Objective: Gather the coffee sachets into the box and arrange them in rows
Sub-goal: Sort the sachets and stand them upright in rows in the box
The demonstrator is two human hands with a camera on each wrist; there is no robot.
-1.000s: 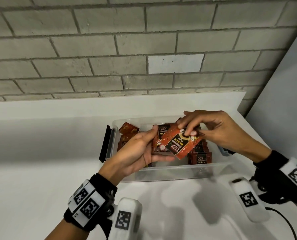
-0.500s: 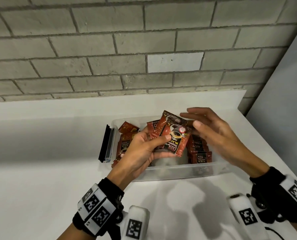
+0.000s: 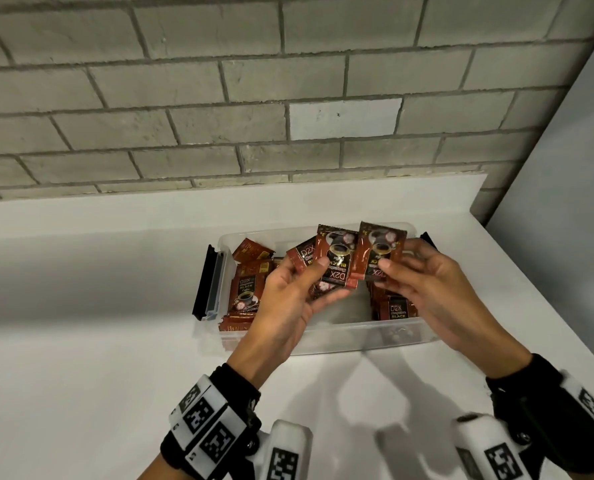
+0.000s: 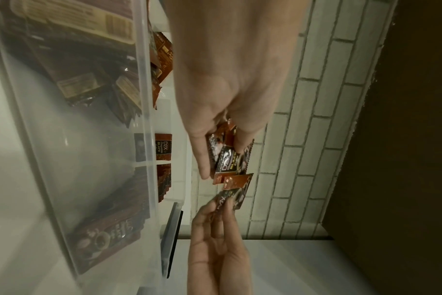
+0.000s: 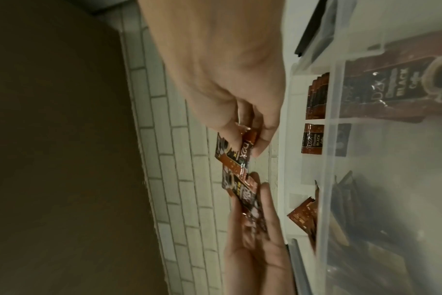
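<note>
Left hand [image 3: 288, 299] is pinching a few sachets [image 3: 333, 263] above the box [image 3: 323, 336]; right hand [image 3: 430, 289] is pinching one sachet [image 3: 380, 249] beside them. More sachets [image 3: 397, 308] are sitting inside the box.

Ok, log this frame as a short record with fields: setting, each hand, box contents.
setting: white counter against a grey brick wall
left hand: grips a few fanned coffee sachets above the box
right hand: pinches a single sachet beside them
box: clear plastic, open, black latch on its left end
box contents: a row of upright sachets at right, loose sachets at left
</note>
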